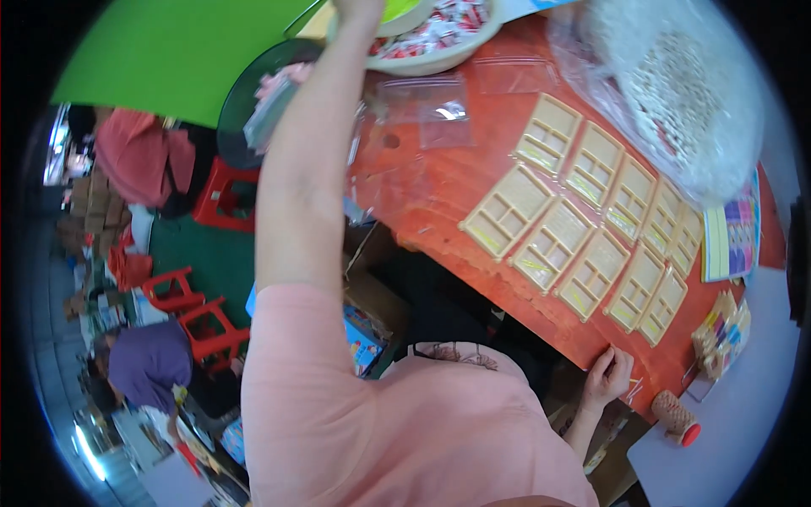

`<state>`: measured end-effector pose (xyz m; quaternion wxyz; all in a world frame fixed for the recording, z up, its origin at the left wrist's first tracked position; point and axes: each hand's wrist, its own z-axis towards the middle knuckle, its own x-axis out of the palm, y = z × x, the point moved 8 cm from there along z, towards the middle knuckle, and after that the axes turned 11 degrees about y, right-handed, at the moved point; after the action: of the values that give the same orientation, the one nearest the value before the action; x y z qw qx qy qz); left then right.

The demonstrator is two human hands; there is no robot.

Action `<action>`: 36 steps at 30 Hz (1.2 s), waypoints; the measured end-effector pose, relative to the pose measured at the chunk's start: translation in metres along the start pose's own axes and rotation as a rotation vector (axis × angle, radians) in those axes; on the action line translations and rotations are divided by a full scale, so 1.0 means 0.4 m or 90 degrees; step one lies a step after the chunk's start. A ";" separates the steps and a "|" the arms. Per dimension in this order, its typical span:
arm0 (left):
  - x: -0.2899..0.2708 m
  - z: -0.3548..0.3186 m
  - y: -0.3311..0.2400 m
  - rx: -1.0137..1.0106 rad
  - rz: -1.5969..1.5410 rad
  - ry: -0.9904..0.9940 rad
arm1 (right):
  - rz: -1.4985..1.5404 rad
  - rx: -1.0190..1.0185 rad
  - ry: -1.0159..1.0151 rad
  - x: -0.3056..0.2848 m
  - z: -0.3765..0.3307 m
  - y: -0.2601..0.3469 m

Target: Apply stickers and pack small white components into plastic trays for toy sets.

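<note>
My left arm reaches up to the top edge, beside a white basin point(439, 63) of small red and white wrapped packets. Of my left hand point(359, 7) only the wrist end shows; its fingers are cut off. My right hand point(610, 376) rests curled at the table's near edge, close to a few thin white sticks point(635, 387). Whether anything is inside its fingers is hidden. Beyond it, several cream compartment trays point(553, 245) lie in two slanting rows on the red table point(422, 198). Yellow-green slivers show in some of their slots.
Transparent zip bags point(445, 122) lie left of the trays. A large plastic sack point(676, 93) of pale pieces stands far right, above colourful printed sheets point(731, 232). A twine spool point(676, 418) sits at right. A dark bowl point(241, 118) and red stools point(211, 334) are left; people sit behind.
</note>
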<state>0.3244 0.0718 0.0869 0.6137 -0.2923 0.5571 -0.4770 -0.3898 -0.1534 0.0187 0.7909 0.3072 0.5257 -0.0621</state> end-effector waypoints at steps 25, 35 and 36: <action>-0.282 -0.150 0.203 -0.090 0.633 0.297 | -0.039 0.011 -0.001 0.017 0.008 0.008; -0.469 -0.079 0.235 -0.064 0.374 0.062 | -0.021 0.000 -0.011 0.014 0.007 0.017; -0.476 -0.085 0.224 -0.063 0.206 0.029 | -0.026 0.008 -0.013 0.013 0.006 0.014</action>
<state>0.3295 0.2847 0.0770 0.6545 -0.2179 0.6334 -0.3507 -0.3832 -0.1490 0.0171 0.7929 0.3007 0.5231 -0.0845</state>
